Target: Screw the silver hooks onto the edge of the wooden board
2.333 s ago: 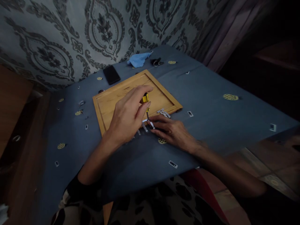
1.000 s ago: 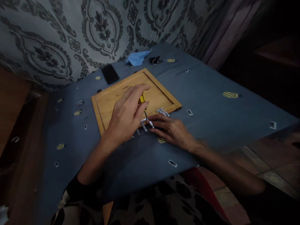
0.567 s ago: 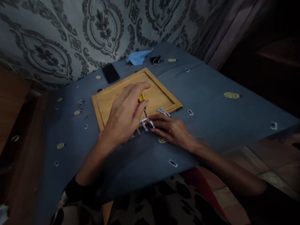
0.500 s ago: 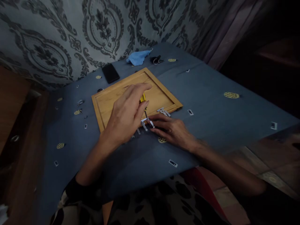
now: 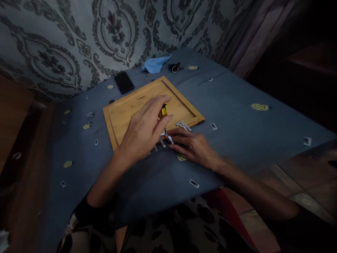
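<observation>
A framed wooden panel lies flat on the blue tablecloth. Above its near edge, my left hand is closed around the handle of a yellow and black screwdriver, whose shaft points down at a silver metal hook. From the right, my right hand pinches that hook with its fingertips against the panel edge. Another silver hook sits farther right along the same edge, and more prongs stick out below my left hand. The screwdriver's tip is hard to make out.
A black phone lies behind the panel, with a blue cloth and a bunch of keys at the back. One loose silver metal piece rests to the left. The tablecloth stretches to the right.
The screwdriver handle has turned and stands more upright, showing more between my left thumb and fingers. My left hand has shifted slightly right. My right hand stays in place.
</observation>
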{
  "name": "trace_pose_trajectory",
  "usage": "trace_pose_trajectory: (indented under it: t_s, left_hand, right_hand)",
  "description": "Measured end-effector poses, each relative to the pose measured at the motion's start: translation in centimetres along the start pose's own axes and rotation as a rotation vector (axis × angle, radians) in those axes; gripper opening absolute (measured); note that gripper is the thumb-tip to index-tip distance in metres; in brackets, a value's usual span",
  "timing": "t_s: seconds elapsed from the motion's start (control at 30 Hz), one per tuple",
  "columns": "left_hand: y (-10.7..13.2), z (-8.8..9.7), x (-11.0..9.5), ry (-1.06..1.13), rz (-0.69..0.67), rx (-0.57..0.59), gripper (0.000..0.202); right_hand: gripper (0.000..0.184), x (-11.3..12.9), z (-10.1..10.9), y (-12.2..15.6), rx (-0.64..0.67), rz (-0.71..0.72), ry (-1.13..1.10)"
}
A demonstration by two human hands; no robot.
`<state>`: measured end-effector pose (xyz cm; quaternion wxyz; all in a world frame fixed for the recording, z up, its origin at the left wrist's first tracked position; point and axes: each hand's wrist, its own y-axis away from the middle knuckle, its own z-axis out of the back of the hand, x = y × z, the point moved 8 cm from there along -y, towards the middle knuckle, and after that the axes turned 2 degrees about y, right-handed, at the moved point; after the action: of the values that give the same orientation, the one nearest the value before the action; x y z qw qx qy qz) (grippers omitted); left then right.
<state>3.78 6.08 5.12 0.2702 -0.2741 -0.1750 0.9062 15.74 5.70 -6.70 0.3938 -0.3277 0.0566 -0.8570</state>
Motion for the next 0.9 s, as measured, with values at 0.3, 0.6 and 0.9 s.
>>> trace_pose_trajectory:
  t_s: [0.3, 0.6, 0.9]
  left_hand:
    - [0.14, -0.21, 0.42, -0.025, 0.037, -0.006, 0.028]
    - [0.07, 0.03, 0.26, 0.013, 0.035, -0.018, 0.027]
    - [0.06, 0.30, -0.09, 0.026, 0.025, -0.055, 0.023]
  right_hand:
    - [0.028, 0.14, 0.08, -0.06, -0.009, 0.007, -0.007]
    - [0.030, 0.14, 0.03, -0.07, -0.003, 0.019, -0.006]
    - [0.030, 0.07, 0.08, 0.01, -0.013, 0.013, -0.006]
